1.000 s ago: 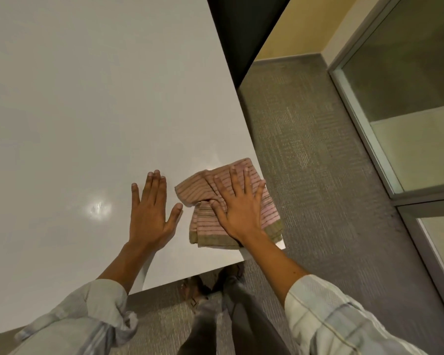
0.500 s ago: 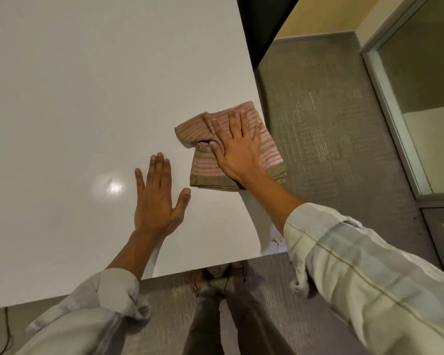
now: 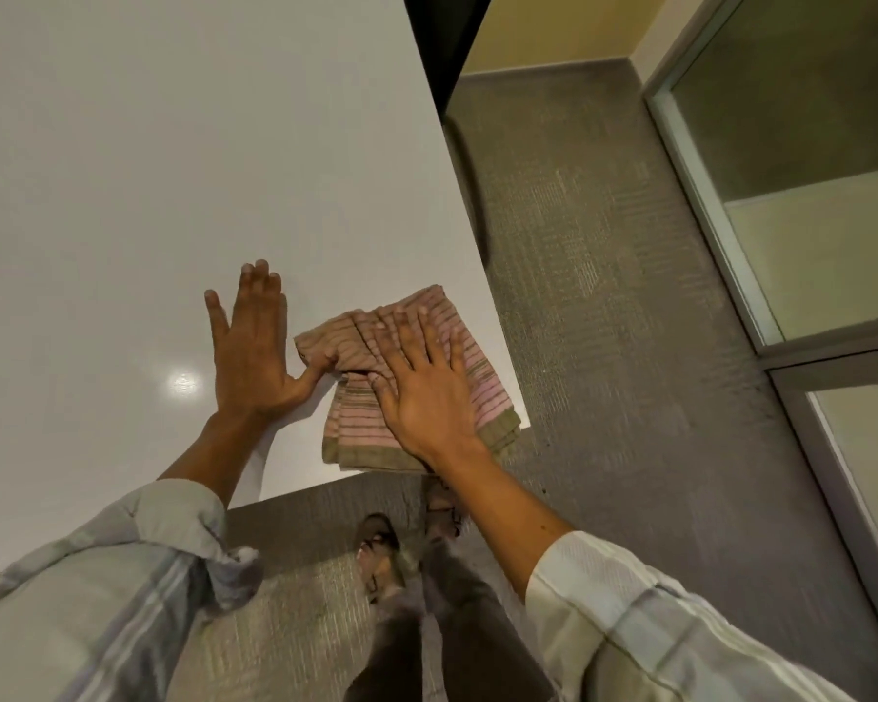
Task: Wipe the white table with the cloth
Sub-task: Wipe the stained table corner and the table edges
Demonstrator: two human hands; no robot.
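A folded pink cloth with olive stripes (image 3: 356, 428) lies at the near right corner of the white table (image 3: 173, 169). My right hand (image 3: 427, 392) presses flat on top of it with the fingers spread. The cloth's near edge reaches the table's front edge. My left hand (image 3: 252, 347) rests flat on the bare table just left of the cloth, fingers straight, its thumb touching the cloth's left fold.
Grey carpet (image 3: 604, 296) runs along the right of the table and beneath its front edge, where my legs and sandalled feet (image 3: 381, 549) stand. A glass partition with a metal frame (image 3: 721, 220) stands at the far right. A bright light reflection (image 3: 183, 382) shows on the tabletop.
My right hand has slid the cloth back towards the table's near right corner after pushing it away. My left hand stays flat on the table, its thumb now against the cloth.
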